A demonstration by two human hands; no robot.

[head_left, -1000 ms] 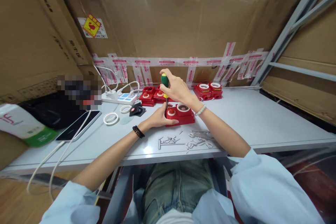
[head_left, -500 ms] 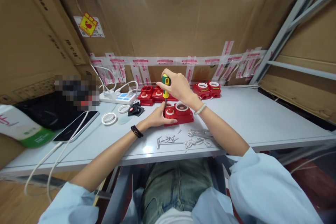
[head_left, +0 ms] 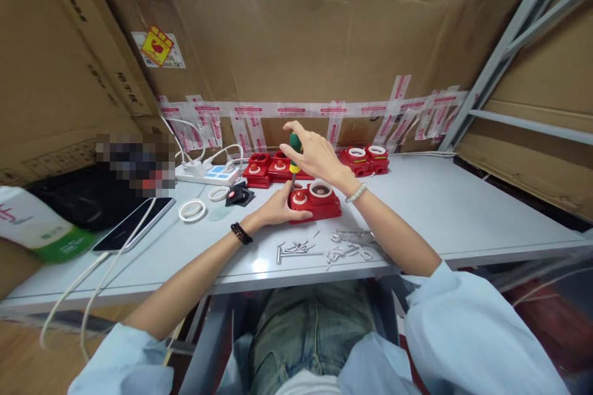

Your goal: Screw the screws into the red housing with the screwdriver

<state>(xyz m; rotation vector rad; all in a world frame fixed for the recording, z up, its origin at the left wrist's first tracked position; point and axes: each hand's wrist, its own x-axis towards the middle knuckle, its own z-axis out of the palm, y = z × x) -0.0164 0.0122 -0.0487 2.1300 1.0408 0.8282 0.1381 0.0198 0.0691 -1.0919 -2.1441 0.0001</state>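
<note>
A red housing (head_left: 319,210) with a red dome and a white ring lies on the table in front of me. My left hand (head_left: 278,205) grips its left end, thumb along the front side. In my right hand (head_left: 315,154) is a screwdriver (head_left: 295,147) with a green and yellow handle, held upright. Its shaft points down at the housing's left rear corner; the tip is hidden behind my left hand. Nearer me lie several loose screws (head_left: 300,247), a T-shaped metal tool (head_left: 279,254) and a tangle of white cord (head_left: 347,252).
Behind the housing stand more red housings (head_left: 257,171), with another pair (head_left: 367,159) to the right. At left are white rings (head_left: 191,211), black parts (head_left: 239,194), a power strip (head_left: 215,174) and a tablet (head_left: 134,225). A cardboard sheet (head_left: 287,43) walls off the back.
My right hand's fingers have shifted and loosened somewhat on the screwdriver handle, which shows turned with more green facing me. My left hand and the housing have stayed in place.
</note>
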